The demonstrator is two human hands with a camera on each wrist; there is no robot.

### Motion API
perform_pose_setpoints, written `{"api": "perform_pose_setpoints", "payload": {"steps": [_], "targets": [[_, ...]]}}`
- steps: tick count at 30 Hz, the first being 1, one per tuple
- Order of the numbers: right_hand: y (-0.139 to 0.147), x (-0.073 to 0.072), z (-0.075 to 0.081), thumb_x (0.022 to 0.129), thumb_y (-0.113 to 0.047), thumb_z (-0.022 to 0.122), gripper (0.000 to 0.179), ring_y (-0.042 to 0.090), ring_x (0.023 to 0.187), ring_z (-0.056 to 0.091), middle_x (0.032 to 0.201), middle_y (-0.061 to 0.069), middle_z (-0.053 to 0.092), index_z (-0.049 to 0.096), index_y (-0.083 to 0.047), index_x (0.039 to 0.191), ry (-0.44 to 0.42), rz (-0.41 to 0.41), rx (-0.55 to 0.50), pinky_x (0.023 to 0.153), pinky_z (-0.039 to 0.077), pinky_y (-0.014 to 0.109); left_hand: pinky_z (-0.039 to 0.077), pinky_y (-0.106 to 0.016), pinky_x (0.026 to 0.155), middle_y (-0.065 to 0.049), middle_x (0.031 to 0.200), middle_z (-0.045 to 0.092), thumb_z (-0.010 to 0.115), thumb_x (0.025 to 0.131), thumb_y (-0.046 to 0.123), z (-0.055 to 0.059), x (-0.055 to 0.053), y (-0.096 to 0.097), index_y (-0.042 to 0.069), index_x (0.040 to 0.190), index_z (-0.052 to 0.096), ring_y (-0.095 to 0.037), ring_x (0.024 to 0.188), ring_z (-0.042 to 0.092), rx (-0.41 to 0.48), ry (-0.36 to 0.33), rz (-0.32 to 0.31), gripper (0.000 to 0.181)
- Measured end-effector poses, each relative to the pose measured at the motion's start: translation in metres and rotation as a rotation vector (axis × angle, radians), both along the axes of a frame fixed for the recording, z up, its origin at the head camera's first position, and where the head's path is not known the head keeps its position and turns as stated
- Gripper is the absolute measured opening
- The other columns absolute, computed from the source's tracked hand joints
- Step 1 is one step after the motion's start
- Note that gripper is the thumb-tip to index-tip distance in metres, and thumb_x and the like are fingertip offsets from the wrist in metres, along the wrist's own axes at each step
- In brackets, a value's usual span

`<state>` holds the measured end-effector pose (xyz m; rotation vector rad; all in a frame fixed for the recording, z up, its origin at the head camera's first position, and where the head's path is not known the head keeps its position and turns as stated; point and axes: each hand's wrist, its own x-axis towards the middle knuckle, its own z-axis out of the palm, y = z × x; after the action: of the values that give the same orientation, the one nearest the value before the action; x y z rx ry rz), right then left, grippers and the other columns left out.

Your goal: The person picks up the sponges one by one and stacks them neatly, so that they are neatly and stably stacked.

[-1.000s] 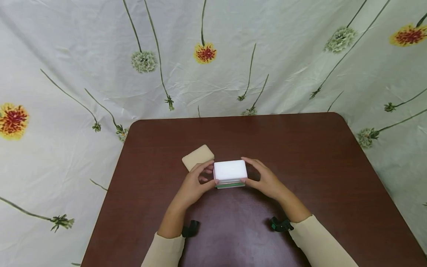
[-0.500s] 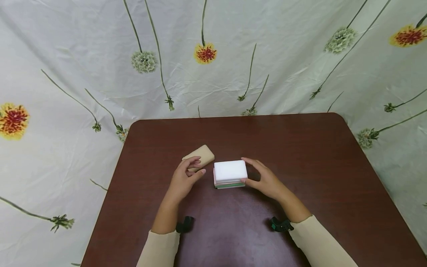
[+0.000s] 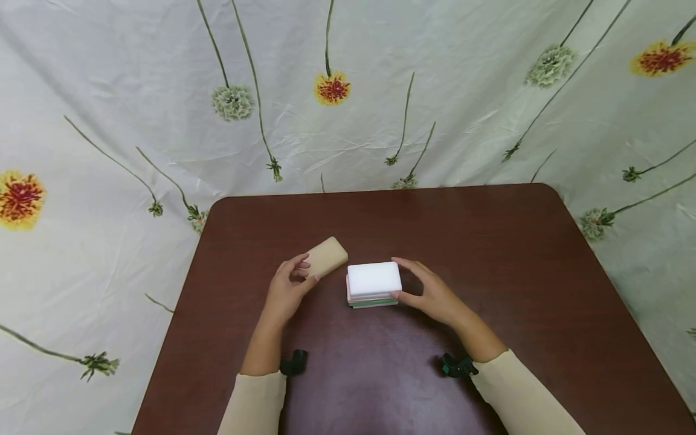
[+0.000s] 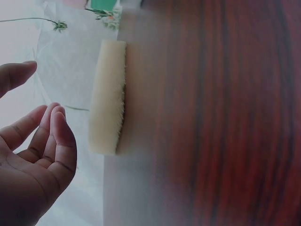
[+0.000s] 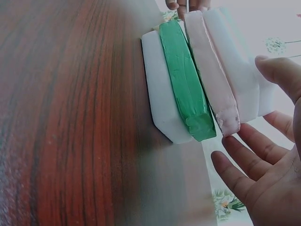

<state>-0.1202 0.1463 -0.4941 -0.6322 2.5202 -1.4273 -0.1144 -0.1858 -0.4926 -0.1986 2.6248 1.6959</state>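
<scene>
A stack of soap bars (image 3: 374,279) stands on the table, its top bar white. Seen from the right wrist, the stack has a green bar (image 5: 186,80) and a pink bar (image 5: 211,70) between white ones. My right hand (image 3: 432,295) holds the stack's right end, thumb at the near corner and forefinger at the far one. Left of the stack lies a beige soap bar (image 3: 328,257), tilted to the stack's line. My left hand (image 3: 285,290) is at its left end, fingers loosely bent and thumb apart. In the left wrist view a gap shows between these fingers and the beige bar.
The dark brown table (image 3: 489,241) has rounded far corners. Behind it and at its sides hangs a white cloth (image 3: 462,48) printed with flowers. A dark band (image 3: 294,362) sits on the left wrist, another (image 3: 458,365) on the right.
My left hand has let go of the stack's left side and moved left to the beige soap bar. The right hand has stayed at the stack.
</scene>
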Motion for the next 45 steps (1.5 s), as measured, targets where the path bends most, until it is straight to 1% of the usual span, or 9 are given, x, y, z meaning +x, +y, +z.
{"api": "perform_pose_setpoints", "payload": {"steps": [3, 5, 9, 17, 21, 28, 31, 38, 45], "targets": [[0.000, 0.000, 0.000, 0.089, -0.030, 0.079, 0.071, 0.033, 0.134, 0.051, 0.145, 0.006, 0.053, 0.044, -0.035, 0.151, 0.005, -0.001, 0.003, 0.108, 0.043, 0.059, 0.047, -0.037, 0.097, -0.009, 0.127, 0.056, 0.078, 0.088, 0.014, -0.004, -0.001, -0.004, 0.011, 0.143, 0.055, -0.026, 0.115, 0.059, -0.027, -0.031, 0.012, 0.060], [0.000, 0.000, 0.000, 0.089, -0.030, 0.079, 0.071, 0.033, 0.133, 0.051, 0.145, 0.006, 0.053, 0.045, -0.035, 0.151, 0.004, -0.003, 0.000, 0.107, 0.043, 0.059, 0.046, -0.036, 0.097, -0.009, 0.127, 0.055, 0.079, 0.088, 0.017, -0.006, -0.002, -0.006, 0.012, 0.144, 0.055, -0.026, 0.115, 0.058, -0.043, -0.053, 0.018, 0.061], [-0.001, 0.000, 0.001, 0.089, -0.029, 0.079, 0.070, 0.033, 0.133, 0.051, 0.146, 0.006, 0.053, 0.045, -0.034, 0.151, 0.003, -0.001, -0.004, 0.108, 0.043, 0.058, 0.045, -0.032, 0.092, -0.009, 0.126, 0.053, 0.080, 0.088, 0.020, -0.009, -0.005, -0.011, 0.013, 0.145, 0.052, -0.024, 0.114, 0.057, -0.083, -0.093, 0.024, 0.064], [0.000, -0.001, 0.000, 0.089, -0.031, 0.079, 0.071, 0.032, 0.132, 0.052, 0.145, 0.005, 0.053, 0.045, -0.034, 0.151, 0.006, 0.004, -0.001, 0.106, 0.043, 0.058, 0.046, -0.034, 0.091, -0.012, 0.126, 0.053, 0.079, 0.088, 0.023, -0.013, -0.010, -0.018, 0.013, 0.153, 0.041, -0.027, 0.114, 0.055, -0.117, -0.136, 0.012, 0.077], [0.000, -0.001, 0.000, 0.089, -0.031, 0.079, 0.071, 0.032, 0.133, 0.051, 0.145, 0.005, 0.053, 0.044, -0.035, 0.151, 0.006, 0.006, 0.000, 0.107, 0.043, 0.059, 0.046, -0.035, 0.091, -0.012, 0.126, 0.052, 0.078, 0.089, 0.024, -0.016, -0.012, -0.021, 0.013, 0.155, 0.038, -0.027, 0.113, 0.055, -0.146, -0.164, 0.006, 0.078], [0.000, -0.001, 0.000, 0.089, -0.032, 0.079, 0.071, 0.032, 0.135, 0.051, 0.145, 0.005, 0.053, 0.044, -0.035, 0.151, 0.009, 0.003, 0.007, 0.108, 0.043, 0.059, 0.047, -0.040, 0.093, -0.015, 0.126, 0.053, 0.077, 0.089, 0.028, -0.018, -0.015, -0.022, 0.011, 0.158, 0.032, -0.029, 0.113, 0.054, -0.207, -0.222, -0.022, 0.084], [0.000, -0.001, 0.000, 0.089, -0.031, 0.079, 0.071, 0.032, 0.134, 0.051, 0.145, 0.005, 0.054, 0.045, -0.035, 0.151, 0.012, 0.003, 0.007, 0.108, 0.043, 0.059, 0.047, -0.041, 0.092, -0.016, 0.126, 0.053, 0.078, 0.089, 0.029, -0.018, -0.016, -0.022, 0.011, 0.158, 0.031, -0.029, 0.112, 0.054, -0.231, -0.225, -0.031, 0.086], [0.000, -0.002, -0.001, 0.089, -0.030, 0.079, 0.070, 0.032, 0.134, 0.051, 0.145, 0.006, 0.054, 0.045, -0.033, 0.151, 0.018, 0.007, 0.005, 0.109, 0.042, 0.058, 0.046, -0.039, 0.089, -0.015, 0.123, 0.053, 0.078, 0.089, 0.028, -0.018, -0.018, -0.020, 0.010, 0.157, 0.033, -0.028, 0.109, 0.054, -0.272, -0.218, -0.037, 0.083], [0.000, -0.002, 0.000, 0.089, -0.029, 0.079, 0.070, 0.033, 0.134, 0.051, 0.144, 0.007, 0.054, 0.045, -0.031, 0.151, 0.028, 0.014, -0.002, 0.109, 0.042, 0.059, 0.046, -0.040, 0.091, -0.015, 0.122, 0.052, 0.077, 0.089, 0.026, -0.018, -0.017, -0.019, 0.008, 0.154, 0.036, -0.028, 0.109, 0.054, -0.278, -0.208, -0.041, 0.079]]}}
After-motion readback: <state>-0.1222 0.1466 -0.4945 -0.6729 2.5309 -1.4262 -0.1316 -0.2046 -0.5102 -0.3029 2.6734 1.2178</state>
